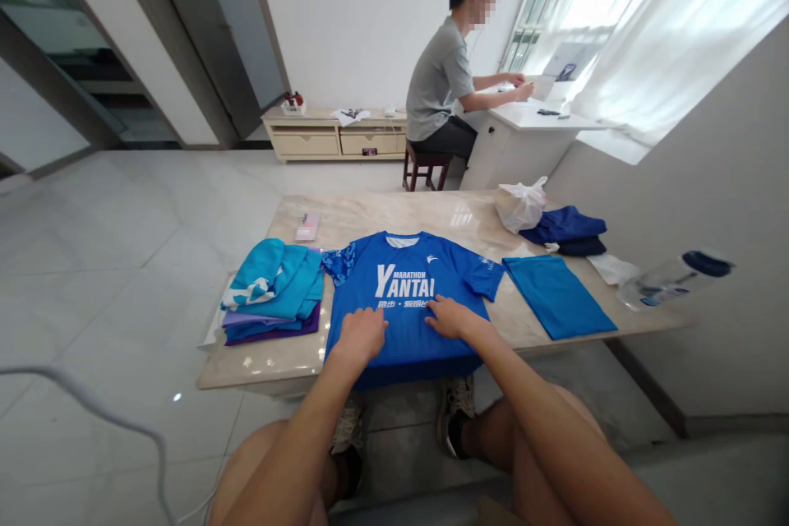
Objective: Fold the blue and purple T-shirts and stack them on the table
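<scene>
two spread hands, the left hand [361,337] and right hand [454,317], press flat on the blue t-shirt [400,275], which lies at 6 o'clock on the bench [370,218]. a careless drag could ruck the cloth or shove its sleeve into the teal stack [274,288] at 9 o'clock.

One blue T-shirt [400,288], one water bottle [675,281], one white plastic bag [521,205]

Past the blue T-shirt [400,288], my left hand [361,337] and right hand [453,318] can reach over open marble tabletop [394,214] toward the far edge, but folded clothes [271,292] block my left side, and a folded blue top [555,296] and plastic bag [521,205] block my right.
</scene>
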Available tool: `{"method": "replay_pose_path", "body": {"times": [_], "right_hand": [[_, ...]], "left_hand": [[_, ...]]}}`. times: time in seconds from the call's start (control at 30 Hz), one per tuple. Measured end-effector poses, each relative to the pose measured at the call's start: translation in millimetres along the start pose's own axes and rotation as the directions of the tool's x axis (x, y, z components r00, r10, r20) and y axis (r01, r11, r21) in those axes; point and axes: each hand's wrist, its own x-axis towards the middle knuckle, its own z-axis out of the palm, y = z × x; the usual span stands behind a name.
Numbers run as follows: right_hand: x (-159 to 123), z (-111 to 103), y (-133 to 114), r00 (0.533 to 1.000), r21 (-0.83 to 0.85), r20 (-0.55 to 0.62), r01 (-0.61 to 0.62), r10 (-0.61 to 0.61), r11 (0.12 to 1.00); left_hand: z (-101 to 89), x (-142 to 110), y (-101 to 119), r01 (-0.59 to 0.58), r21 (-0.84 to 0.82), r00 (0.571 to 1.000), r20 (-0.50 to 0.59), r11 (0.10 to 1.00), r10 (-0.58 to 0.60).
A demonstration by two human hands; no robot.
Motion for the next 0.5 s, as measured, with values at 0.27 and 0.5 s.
{"method": "replay_pose_path", "body": {"times": [0.27,0.5], "right_hand": [[8.3,-8.5,13.2,0.999,-0.041,-0.006,0.048,-0.049,0.998],[8.8,-20.9,6.7,0.999,-0.009,0.036,0.029,-0.029,1.000]], "left_hand": [[-4.5,17.6,-10.5,0.055,-0.023,0.998,0.030,0.998,-0.054],[-14.4,28.6,-7.7,0.052,0.014,0.999,-0.006,0.999,-0.052]]}}
